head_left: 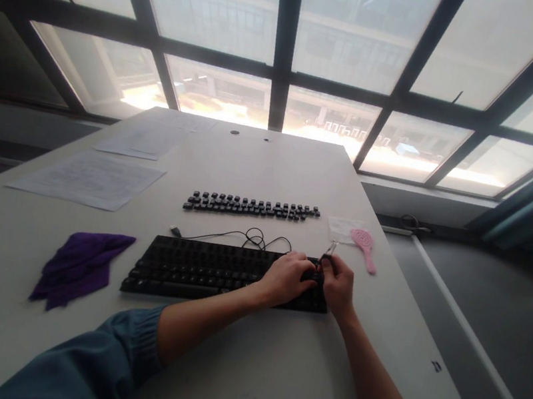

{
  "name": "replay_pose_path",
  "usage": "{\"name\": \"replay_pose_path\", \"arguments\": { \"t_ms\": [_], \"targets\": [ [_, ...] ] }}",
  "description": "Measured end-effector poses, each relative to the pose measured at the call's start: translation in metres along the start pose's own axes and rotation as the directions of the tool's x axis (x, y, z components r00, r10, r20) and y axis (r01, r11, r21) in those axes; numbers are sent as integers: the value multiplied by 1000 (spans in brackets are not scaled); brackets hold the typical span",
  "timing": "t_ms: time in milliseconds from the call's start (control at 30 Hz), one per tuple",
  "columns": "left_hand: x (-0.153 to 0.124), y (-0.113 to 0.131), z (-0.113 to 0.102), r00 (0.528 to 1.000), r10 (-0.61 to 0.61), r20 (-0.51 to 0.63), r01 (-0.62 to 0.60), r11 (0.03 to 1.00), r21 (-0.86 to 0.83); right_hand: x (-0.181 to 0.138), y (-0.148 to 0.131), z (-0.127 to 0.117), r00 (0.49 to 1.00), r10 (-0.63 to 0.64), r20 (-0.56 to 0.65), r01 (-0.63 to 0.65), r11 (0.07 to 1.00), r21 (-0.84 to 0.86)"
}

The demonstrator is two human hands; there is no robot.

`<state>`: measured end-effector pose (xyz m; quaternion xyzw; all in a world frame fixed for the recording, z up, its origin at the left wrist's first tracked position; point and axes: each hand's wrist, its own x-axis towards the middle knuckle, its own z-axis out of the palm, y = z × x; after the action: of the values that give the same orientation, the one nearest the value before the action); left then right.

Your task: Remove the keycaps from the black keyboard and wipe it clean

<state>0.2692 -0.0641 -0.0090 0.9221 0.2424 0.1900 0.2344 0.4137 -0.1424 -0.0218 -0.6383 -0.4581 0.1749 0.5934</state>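
Note:
A black keyboard (pixel 194 270) lies across the table in front of me, its upper rows darker than the lower keys. My left hand (pixel 287 277) rests over its right part, fingers curled and closed at the keys; what they hold, if anything, is hidden. Just beside it, my right hand (pixel 338 284) pinches a small wire keycap puller (pixel 332 248), whose thin loop points up and away. Behind the keyboard, several loose black keycaps (pixel 250 207) stand in rows. The keyboard's cable (pixel 220 235) curls between them, with its plug (pixel 175 231) at the left.
A pink hairbrush (pixel 364 247) lies right of the keycaps, partly over a clear plastic bag (pixel 340 228). A crumpled purple cloth (pixel 81 268) is left of the keyboard. Paper sheets (pixel 90 180) lie at the far left on the white table (pixel 239 370). Windows stand beyond.

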Motion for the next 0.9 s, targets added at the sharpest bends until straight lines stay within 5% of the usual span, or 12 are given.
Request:
{"name": "replay_pose_path", "arguments": {
  "t_ms": [233, 900],
  "targets": [
    [2, 3, -3, 1000, -18, 7, 18, 1000, 12, -3, 0, 4, 998, -39, 54, 41, 998, -43],
    [3, 11, 7, 999, 42, -19, -40, 993, 114, -11, 17, 8, 992, -3, -125, 22, 988, 152]
  ]
}}
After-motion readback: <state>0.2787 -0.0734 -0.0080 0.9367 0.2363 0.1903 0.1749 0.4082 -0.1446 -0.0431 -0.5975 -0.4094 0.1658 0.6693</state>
